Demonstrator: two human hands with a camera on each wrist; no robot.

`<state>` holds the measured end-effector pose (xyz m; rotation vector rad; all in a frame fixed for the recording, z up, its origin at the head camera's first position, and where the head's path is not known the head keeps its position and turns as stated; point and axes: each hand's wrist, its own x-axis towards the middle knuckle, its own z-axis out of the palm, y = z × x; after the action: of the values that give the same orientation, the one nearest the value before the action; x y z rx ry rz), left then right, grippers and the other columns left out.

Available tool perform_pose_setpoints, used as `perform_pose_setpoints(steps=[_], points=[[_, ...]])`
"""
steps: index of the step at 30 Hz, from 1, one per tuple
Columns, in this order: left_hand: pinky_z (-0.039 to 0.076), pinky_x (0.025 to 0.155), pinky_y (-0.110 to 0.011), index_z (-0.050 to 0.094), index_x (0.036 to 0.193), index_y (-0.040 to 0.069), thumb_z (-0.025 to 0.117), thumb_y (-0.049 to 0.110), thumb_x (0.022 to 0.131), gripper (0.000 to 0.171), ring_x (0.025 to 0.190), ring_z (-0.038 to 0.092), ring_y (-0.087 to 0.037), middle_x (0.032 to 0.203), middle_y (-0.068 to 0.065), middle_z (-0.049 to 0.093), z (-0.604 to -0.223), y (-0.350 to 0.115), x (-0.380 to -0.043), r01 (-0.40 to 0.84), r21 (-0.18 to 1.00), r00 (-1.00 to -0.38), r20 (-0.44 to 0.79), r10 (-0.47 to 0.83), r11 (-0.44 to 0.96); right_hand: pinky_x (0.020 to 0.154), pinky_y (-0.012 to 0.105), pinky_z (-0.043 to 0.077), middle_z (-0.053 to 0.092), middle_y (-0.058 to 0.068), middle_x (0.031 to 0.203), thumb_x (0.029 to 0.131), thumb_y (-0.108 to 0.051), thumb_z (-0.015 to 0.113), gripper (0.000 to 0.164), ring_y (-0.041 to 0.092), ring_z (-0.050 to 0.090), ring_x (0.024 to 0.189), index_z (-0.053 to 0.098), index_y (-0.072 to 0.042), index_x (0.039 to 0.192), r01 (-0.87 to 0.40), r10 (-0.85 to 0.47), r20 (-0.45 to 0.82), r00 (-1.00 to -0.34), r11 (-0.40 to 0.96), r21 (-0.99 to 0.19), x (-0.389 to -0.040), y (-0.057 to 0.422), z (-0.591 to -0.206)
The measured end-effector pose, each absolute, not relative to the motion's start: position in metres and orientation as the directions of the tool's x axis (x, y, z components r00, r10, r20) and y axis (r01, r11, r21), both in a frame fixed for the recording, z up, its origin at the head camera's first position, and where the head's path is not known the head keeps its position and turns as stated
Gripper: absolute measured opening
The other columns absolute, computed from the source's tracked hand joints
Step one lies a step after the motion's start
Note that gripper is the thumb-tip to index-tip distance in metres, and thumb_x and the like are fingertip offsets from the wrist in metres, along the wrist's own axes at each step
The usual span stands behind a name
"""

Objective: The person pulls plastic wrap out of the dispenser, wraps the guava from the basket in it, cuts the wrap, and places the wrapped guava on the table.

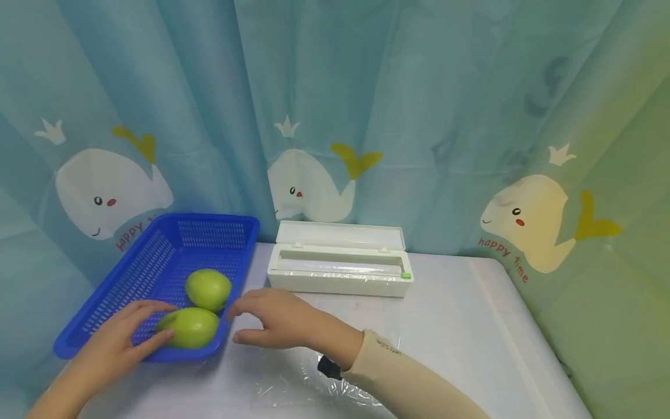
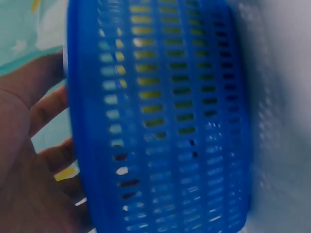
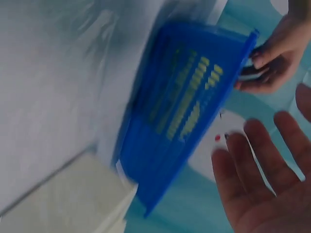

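Note:
Two smooth green fruits lie in a blue slotted plastic basket (image 1: 125,273) on the left of the table. My left hand (image 1: 117,337) reaches over the basket's near left side, thumb and fingers spread about the left end of the nearer fruit (image 1: 196,329). Just behind it sits the other fruit (image 1: 208,289). Held just outside the basket's right rim is my right hand (image 1: 277,317), fingers apart and nothing in them. In the right wrist view its fingers (image 3: 265,160) look loosely extended. The left wrist view has the basket wall partly hiding the left fingertips.
A white cling-film dispenser box (image 1: 340,282) with its lid raised stands at the back middle. Clear plastic film (image 1: 298,381) lies on the white tabletop (image 1: 455,326) under my right forearm. A blue curtain (image 1: 419,116) with whale prints hangs behind the table.

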<state>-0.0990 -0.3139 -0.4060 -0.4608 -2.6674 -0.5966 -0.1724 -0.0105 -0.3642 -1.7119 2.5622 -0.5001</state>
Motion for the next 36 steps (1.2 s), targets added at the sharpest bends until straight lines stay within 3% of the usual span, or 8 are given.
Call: perform_pose_setpoints(steps=[3,4,11,17,20,25,27,36], points=[[0.052,0.080,-0.059,0.067,0.118,0.015,0.084,0.025,0.079,0.043,0.102,0.060,-0.026,0.114,-0.008,0.067,-0.409,-0.321,-0.107,0.365,0.377,-0.911,0.332,0.244,0.851,0.096,0.013,0.043,0.067,-0.011,0.122,0.096,-0.041,0.063,0.035,0.001,0.059,0.112,0.065,-0.023,0.126,-0.905,-0.887,0.205,-0.414,0.377,-0.196,-0.170,-0.037,-0.369],[0.052,0.080,-0.061,0.067,0.119,0.014,0.084,0.026,0.080,0.044,0.102,0.061,-0.027,0.115,-0.008,0.068,-0.410,-0.323,-0.109,0.353,0.393,-0.922,0.300,0.245,0.849,0.095,0.012,0.043,0.067,-0.011,0.122,0.096,-0.041,0.063,0.036,0.001,0.059,0.111,0.065,-0.023,0.127,-0.904,-0.880,0.216,-0.423,0.392,-0.173,-0.168,-0.045,-0.370],[0.054,0.079,-0.058,0.060,0.131,0.004,0.077,0.029,0.087,0.053,0.104,0.064,-0.042,0.127,-0.022,0.063,-0.407,-0.330,-0.122,0.298,0.530,-0.947,0.063,0.314,0.794,0.070,0.012,0.046,0.063,-0.018,0.123,0.093,-0.046,0.064,0.041,-0.004,0.058,0.099,0.060,-0.033,0.132,-0.835,-0.819,0.158,-0.551,0.541,-0.105,-0.161,-0.089,-0.383],[0.056,0.081,-0.051,0.052,0.138,-0.001,0.074,0.025,0.090,0.059,0.112,0.058,-0.050,0.134,-0.029,0.056,-0.405,-0.336,-0.134,0.284,0.598,-0.909,-0.081,0.409,0.750,0.056,0.018,0.042,0.059,-0.023,0.092,0.089,-0.054,0.067,0.025,-0.003,0.051,0.073,0.067,-0.041,0.110,-0.788,-0.786,0.074,-0.614,0.616,0.009,-0.164,-0.113,-0.390],[0.054,0.084,-0.058,0.050,0.139,-0.002,0.076,0.025,0.088,0.064,0.118,0.052,-0.056,0.136,-0.031,0.053,-0.407,-0.339,-0.139,0.269,0.619,-0.902,-0.106,0.418,0.738,0.057,0.021,0.045,0.059,-0.022,0.093,0.084,-0.058,0.072,0.028,-0.001,0.052,0.072,0.066,-0.042,0.107,-0.760,-0.763,0.036,-0.645,0.646,0.070,-0.165,-0.123,-0.390],[0.046,0.088,-0.068,0.046,0.143,-0.001,0.080,0.034,0.083,0.077,0.122,0.046,-0.060,0.138,-0.034,0.051,-0.408,-0.340,-0.147,0.194,0.580,-0.913,-0.189,0.363,0.791,0.067,0.025,0.051,0.059,-0.019,0.111,0.080,-0.057,0.076,0.052,0.002,0.058,0.085,0.060,-0.044,0.127,-0.701,-0.704,-0.013,-0.710,0.705,0.109,-0.167,-0.135,-0.390],[0.044,0.090,-0.070,0.046,0.143,-0.001,0.081,0.036,0.081,0.081,0.123,0.046,-0.060,0.138,-0.034,0.051,-0.408,-0.339,-0.149,0.177,0.561,-0.914,-0.211,0.347,0.808,0.066,0.025,0.051,0.059,-0.018,0.110,0.081,-0.055,0.075,0.053,0.003,0.058,0.085,0.058,-0.044,0.131,-0.679,-0.683,-0.010,-0.731,0.725,0.117,-0.167,-0.138,-0.390],[0.050,0.088,-0.062,0.051,0.138,-0.002,0.082,0.040,0.078,0.080,0.115,0.057,-0.048,0.131,-0.026,0.059,-0.408,-0.338,-0.150,0.204,0.550,-0.921,-0.173,0.349,0.810,0.066,0.025,0.049,0.065,-0.019,0.099,0.081,-0.053,0.075,0.050,0.004,0.055,0.078,0.057,-0.045,0.128,-0.654,-0.664,0.031,-0.747,0.743,0.140,-0.169,-0.142,-0.396]])
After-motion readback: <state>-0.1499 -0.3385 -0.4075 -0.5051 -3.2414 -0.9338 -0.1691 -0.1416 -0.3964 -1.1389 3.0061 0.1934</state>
